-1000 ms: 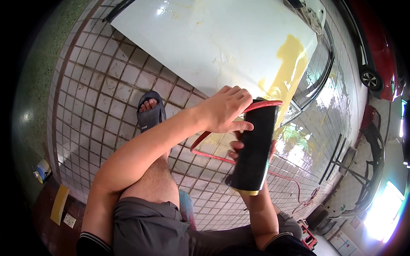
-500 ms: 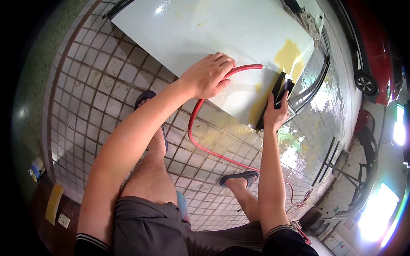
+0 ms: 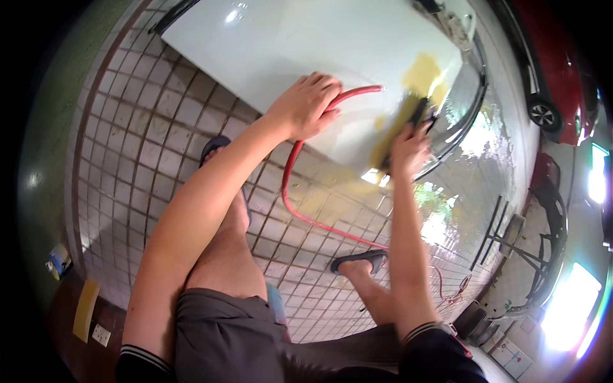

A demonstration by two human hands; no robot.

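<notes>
A white car door panel (image 3: 287, 45) lies before me, with yellow filler patches (image 3: 423, 71) on its right part. My left hand (image 3: 306, 105) is closed round a red hose (image 3: 357, 93) and rests over the panel's near edge. The hose's open end points right, toward the filler. In my right hand (image 3: 410, 150), slightly blurred, is a long black sanding block (image 3: 418, 112). It presses flat along the filler near the panel's right edge. The block's underside is hidden.
Wet white floor tiles (image 3: 306, 255) spread below the panel. The hose runs down across them past my right sandal (image 3: 359, 260). A black window frame (image 3: 479, 96) curves beyond the panel's right edge. Farther right stand a red car (image 3: 559, 76) and a loose bumper (image 3: 552, 242).
My right hand has pushed the sanding block a little farther up along the filler, leaving a bright glint at the panel's near edge. My left hand keeps hold of the hose.
</notes>
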